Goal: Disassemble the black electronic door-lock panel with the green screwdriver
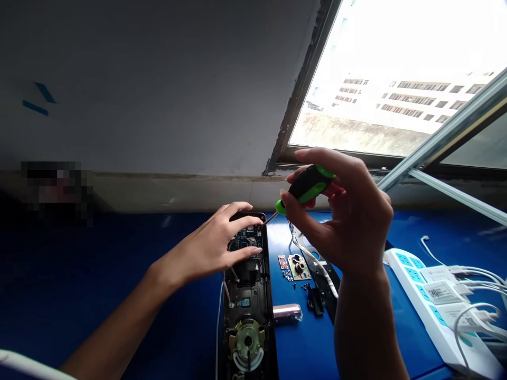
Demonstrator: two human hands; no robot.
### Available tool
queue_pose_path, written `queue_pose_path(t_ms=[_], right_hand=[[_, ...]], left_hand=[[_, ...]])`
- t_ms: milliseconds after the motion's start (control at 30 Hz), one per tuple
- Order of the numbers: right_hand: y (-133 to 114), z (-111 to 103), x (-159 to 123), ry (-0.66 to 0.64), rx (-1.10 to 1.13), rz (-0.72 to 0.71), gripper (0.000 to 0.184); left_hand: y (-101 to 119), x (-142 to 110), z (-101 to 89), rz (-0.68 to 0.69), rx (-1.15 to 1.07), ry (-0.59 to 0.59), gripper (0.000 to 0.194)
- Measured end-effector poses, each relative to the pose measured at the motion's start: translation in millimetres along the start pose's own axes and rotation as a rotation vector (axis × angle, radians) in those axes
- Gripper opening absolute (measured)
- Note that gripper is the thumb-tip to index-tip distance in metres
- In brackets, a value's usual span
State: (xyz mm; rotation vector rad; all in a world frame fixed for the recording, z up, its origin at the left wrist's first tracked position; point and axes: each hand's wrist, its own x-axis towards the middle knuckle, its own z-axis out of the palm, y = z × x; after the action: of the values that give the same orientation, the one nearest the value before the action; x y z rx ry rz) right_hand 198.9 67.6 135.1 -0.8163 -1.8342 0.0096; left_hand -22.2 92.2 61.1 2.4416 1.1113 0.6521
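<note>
My right hand (348,211) is closed around a green and black screwdriver (311,184), its shaft slanting down to the left. The tip meets the upper right edge of a long black device housing (266,274) that lies opened up. Inside the housing are a dark circuit board (247,241), wires and a round speaker-like part (248,342). My left hand (225,235) rests over the housing's upper end, fingers stretched out and apart, with fingertips on or near the board. It partly hides the board. Whether the tip sits in a screw is too small to tell.
Right of the housing lie a small board with a round part (299,267), a red board (282,262), small screws (287,276), a black plastic piece (316,302) and a pinkish cylinder (288,312). A white power strip (420,301) with plugged-in cables stands farther right. A metal bar (443,124) slants across the window.
</note>
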Motion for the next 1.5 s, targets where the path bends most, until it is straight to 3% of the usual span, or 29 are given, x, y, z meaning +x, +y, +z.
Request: queue_pose_path(t_ms=[200,400,667,833,1100,1300,1500], right_hand=[[-7,1,1,-0.047,-0.046,0.026,0.037],[-2,12,-1,0.104,-0.037,0.014,0.034],[0,16,0,0.165,-0.140,-0.053,0.035],[-2,13,1,0.117,-0.142,-0.003,0.032],[-4,5,1,-0.066,0.003,-0.004,0.039],[-8,9,1,0.026,-0.095,-0.015,0.028],[-11,-1,3,-0.134,-0.006,0.047,0.028]], left_hand=[[0,2,4.5,0.001,-0.070,-0.005,0.050],[0,4,6.5,0.010,-0.097,0.031,0.045],[1,4,5.6,0.012,-0.124,0.033,0.045],[0,6,6.6,-0.001,-0.130,0.023,0.045],[-1,6,7.7,0.008,-0.135,0.038,0.042],[-1,6,6.5,0.027,-0.173,0.057,0.040],[-3,7,6.0,0.048,-0.184,0.048,0.042]])
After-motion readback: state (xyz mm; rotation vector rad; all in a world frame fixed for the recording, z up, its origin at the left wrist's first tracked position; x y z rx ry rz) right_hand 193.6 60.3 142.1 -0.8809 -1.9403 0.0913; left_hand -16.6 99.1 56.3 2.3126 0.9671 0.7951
